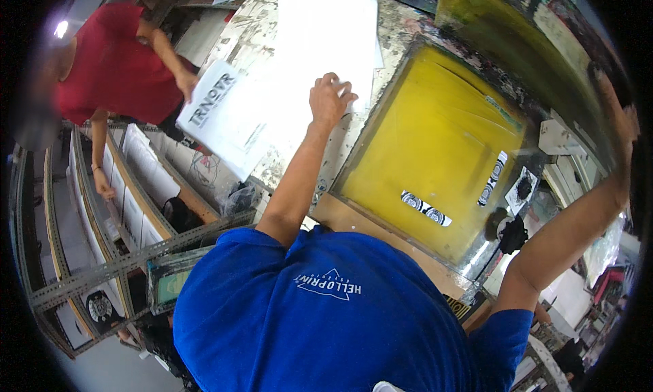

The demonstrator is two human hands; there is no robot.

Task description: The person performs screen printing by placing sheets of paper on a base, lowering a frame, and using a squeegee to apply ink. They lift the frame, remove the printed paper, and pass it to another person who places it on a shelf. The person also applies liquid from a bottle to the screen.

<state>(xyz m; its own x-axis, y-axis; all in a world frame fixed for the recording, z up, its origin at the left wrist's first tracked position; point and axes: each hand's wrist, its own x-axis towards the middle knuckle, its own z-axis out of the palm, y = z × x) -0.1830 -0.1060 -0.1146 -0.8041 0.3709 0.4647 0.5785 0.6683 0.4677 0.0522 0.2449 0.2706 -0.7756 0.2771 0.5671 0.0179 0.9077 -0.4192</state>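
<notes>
My left hand (330,98) reaches forward onto a stack of white sheets (320,31) on the paint-stained table, with its fingers curled and pinching the top sheet. My right hand (622,120) is stretched far out to the right by the dark edge of a raised printing frame (517,31); it is blurred at the picture's rim, so its grip is unclear. Between my arms lies a yellow printing screen (435,147) in a wooden frame, with black-and-white patterned strips on it.
A person in a red shirt (112,62) stands at the left and holds a white printed sheet (212,110) by its upper edge. Metal racks with white sheets (129,208) stand at lower left. Small printed cards and a black cloth (513,232) lie to the right of the screen.
</notes>
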